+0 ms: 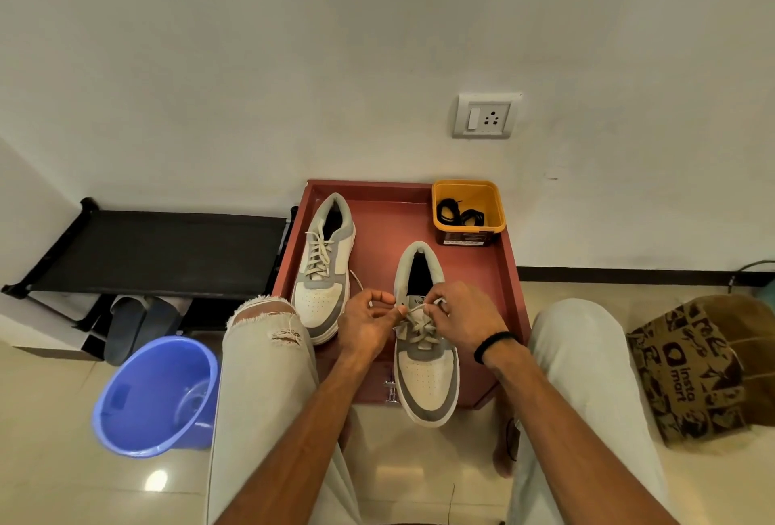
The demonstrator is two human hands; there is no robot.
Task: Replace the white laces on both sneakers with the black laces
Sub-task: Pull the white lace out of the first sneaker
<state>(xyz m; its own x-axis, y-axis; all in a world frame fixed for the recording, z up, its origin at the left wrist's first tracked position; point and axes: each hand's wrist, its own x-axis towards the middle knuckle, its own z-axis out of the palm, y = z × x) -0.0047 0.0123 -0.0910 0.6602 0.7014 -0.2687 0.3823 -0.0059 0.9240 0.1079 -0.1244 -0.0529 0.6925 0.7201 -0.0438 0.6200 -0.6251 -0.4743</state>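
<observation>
**Both hands at the top of the near sneaker's white lace**

Head view: a red tabletop (495,273) with a raised rim stands against the wall between the person's knees. Two white and grey sneakers rest on it, toes pointing near. The far-left sneaker (323,268) is fully laced in white, one loose end trailing off its right side. The near sneaker (425,340) lies right of it, its toe hanging over the near edge of the tabletop.

The left hand (369,321) and the right hand (465,315) meet above the near sneaker's upper eyelets. Each grip is pressed together: thumb and forefinger of the left hand pinch the white lace (417,329) just left of the tongue, and the right hand's fingertips pinch the same lace at its right, a short stretch running taut between them. Below the hands the lace crosses the eyelets. A black band circles the right wrist.

The black laces (459,214) lie coiled in a yellow tub (469,193) at the far-right corner of the tabletop, well apart from both hands.

On the floor to the left stand a blue bucket (155,394) and a low black rack (167,252); a printed paper bag (692,369) sits to the right.
</observation>
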